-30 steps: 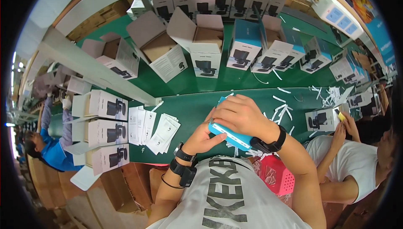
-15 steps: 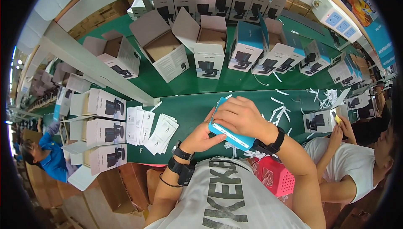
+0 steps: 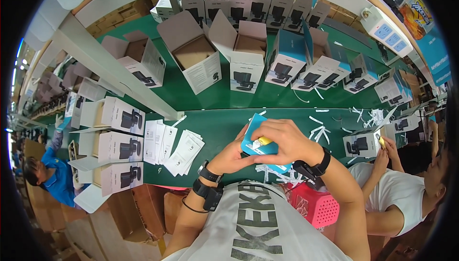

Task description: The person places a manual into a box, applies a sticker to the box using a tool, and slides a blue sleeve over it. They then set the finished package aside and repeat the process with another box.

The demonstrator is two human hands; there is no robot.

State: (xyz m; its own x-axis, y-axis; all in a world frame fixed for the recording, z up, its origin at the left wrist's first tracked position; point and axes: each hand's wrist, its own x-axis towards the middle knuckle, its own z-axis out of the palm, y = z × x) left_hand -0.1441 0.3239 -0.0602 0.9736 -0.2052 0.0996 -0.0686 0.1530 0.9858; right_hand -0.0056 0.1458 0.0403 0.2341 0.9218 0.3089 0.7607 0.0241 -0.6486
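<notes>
A blue and white carton (image 3: pixel 248 145) is tilted over the green bench in front of my chest. My left hand (image 3: pixel 231 157) grips its near left side, thumb along the lower edge. Above it, my right hand (image 3: pixel 287 139) curls over the top with a small yellow item (image 3: pixel 264 141) showing at its fingers. The kind of that item is mostly hidden. Left of my hands lie a fan of white printed leaflets (image 3: pixel 185 150) and another stack of white sheets (image 3: pixel 159 139).
Open boxes (image 3: pixel 246 70) line the raised shelf ahead, and several more (image 3: pixel 125 148) stand at the left. White paper strips (image 3: pixel 319 132) litter the right. A pink basket (image 3: pixel 322 208) sits below the bench edge. A co-worker (image 3: pixel 397 189) at right handles a box.
The carton has turned in my hands, so its white-labelled narrow side no longer faces me. A yellow item now shows in my right hand. The view has shifted slightly.
</notes>
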